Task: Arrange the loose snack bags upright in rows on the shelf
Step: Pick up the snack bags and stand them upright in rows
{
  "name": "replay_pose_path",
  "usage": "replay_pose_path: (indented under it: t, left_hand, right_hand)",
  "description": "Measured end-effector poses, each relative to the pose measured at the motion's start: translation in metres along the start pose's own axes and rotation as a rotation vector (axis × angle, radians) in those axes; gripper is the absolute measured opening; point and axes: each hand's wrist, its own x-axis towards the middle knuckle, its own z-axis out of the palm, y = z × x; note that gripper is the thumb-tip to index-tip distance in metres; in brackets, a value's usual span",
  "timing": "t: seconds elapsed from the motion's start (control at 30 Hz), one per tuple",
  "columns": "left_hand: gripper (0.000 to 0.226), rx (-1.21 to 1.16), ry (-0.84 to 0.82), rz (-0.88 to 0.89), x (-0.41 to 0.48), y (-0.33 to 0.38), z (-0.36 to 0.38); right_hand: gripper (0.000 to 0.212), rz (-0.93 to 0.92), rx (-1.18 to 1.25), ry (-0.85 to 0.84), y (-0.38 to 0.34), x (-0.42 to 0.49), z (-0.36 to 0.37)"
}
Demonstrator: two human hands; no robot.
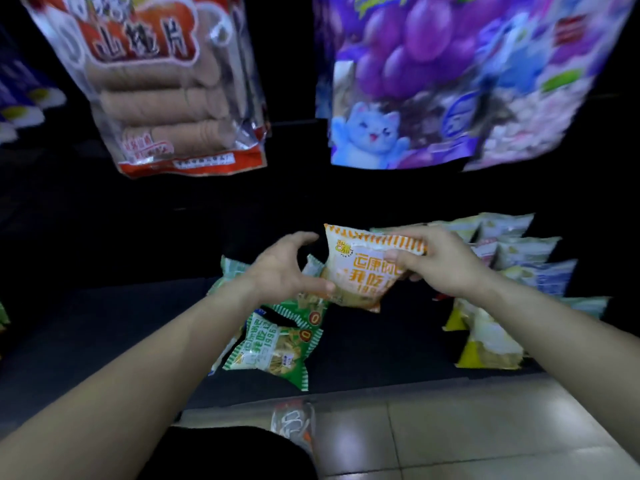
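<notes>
Your right hand (440,261) pinches the orange snack bag (360,271) by its top edge, above the dark shelf (104,323). Your left hand (284,268) cups beside it, fingers spread, thumb touching its lower corner. Green bags (273,351) lie below, yellow bags (488,344) to the right.

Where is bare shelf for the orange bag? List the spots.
Bare shelf runs between the green bags and the yellow bags; a wider bare stretch lies left of the green bags. Crowded: the back right, where pale bags stand in rows.
</notes>
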Motion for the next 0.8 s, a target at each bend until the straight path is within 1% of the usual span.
replay_pose_path:
  t: [0.1, 0.13, 0.2, 0.3, 0.4, 0.5, 0.57, 0.63, 0.7, 0.8]
  left_hand:
    - [0.077, -0.139, -0.041, 0.118, -0.02, 0.04, 0.023]
    - [0.075, -0.193, -0.058, 0.137, -0.026, 0.049, 0.031]
    - [0.075, -0.261, -0.097, 0.158, -0.036, 0.066, 0.045]
    - [0.064, -0.301, -0.112, 0.182, -0.045, 0.084, 0.065]
    - [0.058, -0.325, -0.115, 0.165, -0.049, 0.092, 0.083]
    - [0.063, -0.332, -0.162, 0.131, -0.046, 0.098, 0.096]
    - [0.064, -0.352, -0.208, 0.111, -0.043, 0.101, 0.104]
    - [0.067, -0.342, -0.241, 0.086, -0.04, 0.104, 0.112]
    - [0.071, -0.295, -0.221, 0.092, -0.035, 0.107, 0.118]
    - [0.079, -0.167, -0.028, 0.158, -0.026, 0.119, 0.115]
  right_hand:
    - [0.016, 0.062, 0.165, 0.031, -0.003, -0.044, -0.033]
    - [0.017, 0.077, 0.197, 0.044, -0.002, -0.058, -0.04]
    - [0.024, 0.094, 0.213, 0.056, 0.003, -0.08, -0.051]
    - [0.022, 0.115, 0.236, 0.048, 0.01, -0.105, -0.061]
    - [0.025, 0.143, 0.181, 0.013, 0.016, -0.116, -0.07]
    - [0.042, 0.186, 0.154, -0.011, 0.02, -0.123, -0.078]
    - [0.052, 0.186, 0.078, -0.024, 0.021, -0.124, -0.083]
    - [0.054, 0.187, 0.022, -0.035, 0.023, -0.122, -0.089]
    - [0.05, 0.185, -0.045, -0.038, 0.027, -0.118, -0.093]
    - [0.052, 0.169, -0.161, -0.052, 0.033, -0.112, -0.092]
